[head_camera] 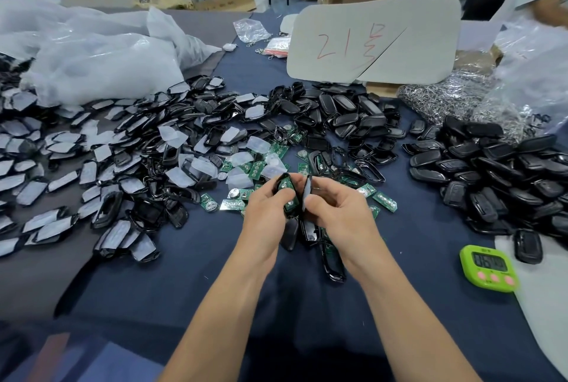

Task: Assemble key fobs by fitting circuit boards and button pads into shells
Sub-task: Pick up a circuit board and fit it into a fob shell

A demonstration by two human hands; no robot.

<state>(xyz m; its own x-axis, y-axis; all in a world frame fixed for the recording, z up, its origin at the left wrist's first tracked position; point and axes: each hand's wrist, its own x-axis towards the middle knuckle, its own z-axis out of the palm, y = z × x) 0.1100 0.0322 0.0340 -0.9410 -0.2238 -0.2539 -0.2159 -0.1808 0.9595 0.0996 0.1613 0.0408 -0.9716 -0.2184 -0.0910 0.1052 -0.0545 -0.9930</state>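
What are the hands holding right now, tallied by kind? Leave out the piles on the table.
Black shell pieces: 2, the board-side shell in the left hand and the edge-on shell in the right hand
Green circuit board: 1, held against the board-side shell
Total: 3

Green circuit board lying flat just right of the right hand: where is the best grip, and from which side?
Probably pinch the circuit board across its two long edges, coming from above: it lies flat and thin on the blue cloth, face up.
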